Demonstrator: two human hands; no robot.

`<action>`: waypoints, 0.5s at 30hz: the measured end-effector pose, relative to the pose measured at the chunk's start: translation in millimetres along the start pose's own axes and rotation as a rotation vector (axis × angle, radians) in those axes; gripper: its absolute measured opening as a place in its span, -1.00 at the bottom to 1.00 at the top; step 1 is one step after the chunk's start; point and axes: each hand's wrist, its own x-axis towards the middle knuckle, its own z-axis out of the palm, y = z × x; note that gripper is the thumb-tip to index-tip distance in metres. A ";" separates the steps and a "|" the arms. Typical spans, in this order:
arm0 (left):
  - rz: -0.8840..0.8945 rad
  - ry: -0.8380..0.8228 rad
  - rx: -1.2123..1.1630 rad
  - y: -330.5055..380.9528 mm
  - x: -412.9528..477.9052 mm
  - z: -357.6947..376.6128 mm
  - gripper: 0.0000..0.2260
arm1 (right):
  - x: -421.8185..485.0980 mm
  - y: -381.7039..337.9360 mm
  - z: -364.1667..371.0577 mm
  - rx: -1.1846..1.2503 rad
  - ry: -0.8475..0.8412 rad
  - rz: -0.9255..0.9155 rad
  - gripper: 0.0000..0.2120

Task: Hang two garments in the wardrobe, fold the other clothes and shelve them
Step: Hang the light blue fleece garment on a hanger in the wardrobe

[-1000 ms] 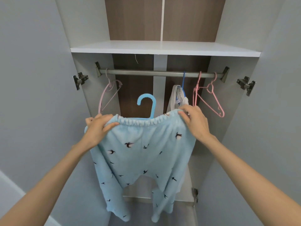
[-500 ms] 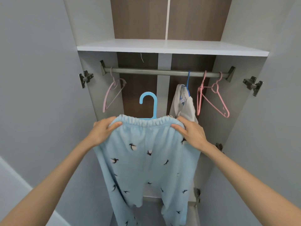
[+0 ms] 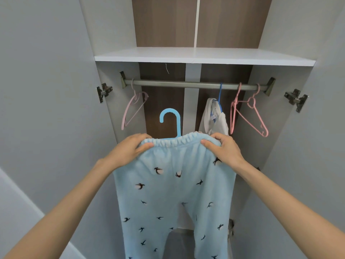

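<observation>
The left hand point(image 3: 130, 148) is closed round the left end of an elastic waistband, thumb laid across the front and fingers curled over the top edge; the right hand point(image 3: 222, 148) is clamped on the right end in the same way. Both bare forearms are stretched forward and upward from the lower corners, converging on the garment. Between the hands, a pair of light blue fleece trousers printed with small dark birds point(image 3: 171, 193) is held up in front of the open wardrobe. Its long axis is vertical, with the gathered waistband uppermost and level and the two legs hanging down. The hook of a sky-blue plastic hanger point(image 3: 170, 118) is seen rising above the waistband, its open side turned left, below the grey metal rail point(image 3: 186, 84) and clear of it. On the rail a white garment on a thin blue hanger point(image 3: 214, 116) is hung just behind the right hand. A small label is sewn inside it, its writing too small to be read. A pale pink hanger point(image 3: 133, 109) is hooked at the left and pink plastic hangers point(image 3: 248, 116) at the right. A white shelf point(image 3: 205, 57) is fixed above.
</observation>
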 end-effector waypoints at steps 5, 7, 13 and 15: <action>-0.002 0.098 -0.015 16.4 7.8 -3.1 -0.67 | 0.9 -0.3 -7.5 -0.002 -0.077 -0.003 -0.72; 0.006 0.131 -0.006 20.2 11.9 -4.3 -0.65 | 0.5 -1.9 -9.5 -0.066 -0.174 -0.060 -0.68; 0.063 0.185 0.023 24.9 28.5 -3.8 -0.69 | -2.8 -11.0 -9.3 0.024 -0.480 -0.124 -0.74; 0.075 0.199 0.010 26.7 35.4 -3.9 -0.69 | -4.1 -15.1 -9.6 0.105 -0.526 -0.088 -0.83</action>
